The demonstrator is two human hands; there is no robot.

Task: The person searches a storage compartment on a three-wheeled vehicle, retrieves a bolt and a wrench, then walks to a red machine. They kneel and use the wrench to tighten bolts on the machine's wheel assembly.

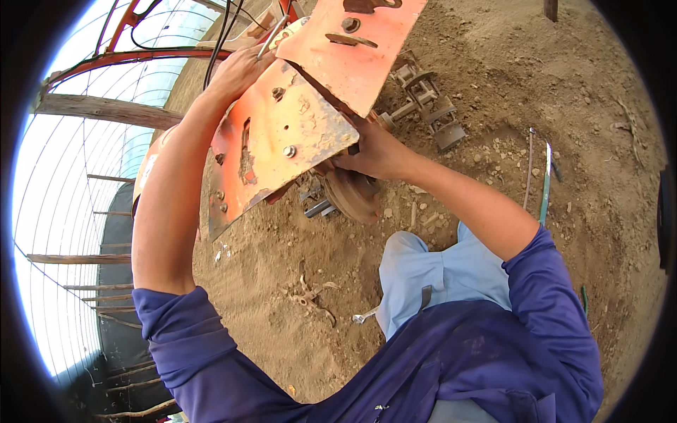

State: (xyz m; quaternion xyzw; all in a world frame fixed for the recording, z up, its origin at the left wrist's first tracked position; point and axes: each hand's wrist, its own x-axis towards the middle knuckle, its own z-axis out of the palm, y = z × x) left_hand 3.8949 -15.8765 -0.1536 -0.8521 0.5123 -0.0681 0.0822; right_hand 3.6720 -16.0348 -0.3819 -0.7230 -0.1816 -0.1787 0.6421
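An orange metal guard (282, 130), its paint worn and flaking, is in front of me with bolts through it. A second orange plate (352, 53) lies beyond its upper right edge. My left hand (243, 74) is at the guard's far upper edge, its fingers closed round a thin silver metal rod (271, 35). From the right, my right hand (374, 151) reaches under the guard's right corner. Its thumb and part of the fingers are curled there, but what they hold is hidden. Just below that hand is a round, dirt-covered wheel-like part (349, 194).
Tiller-like metal blades (430, 106) stick out on the right over the soil. On the ground lie a wrench (365, 315), a dry root (308, 296) and a green-handled thin tool (546, 185). Black cables (220, 42) and an orange frame bar (134, 56) are at upper left.
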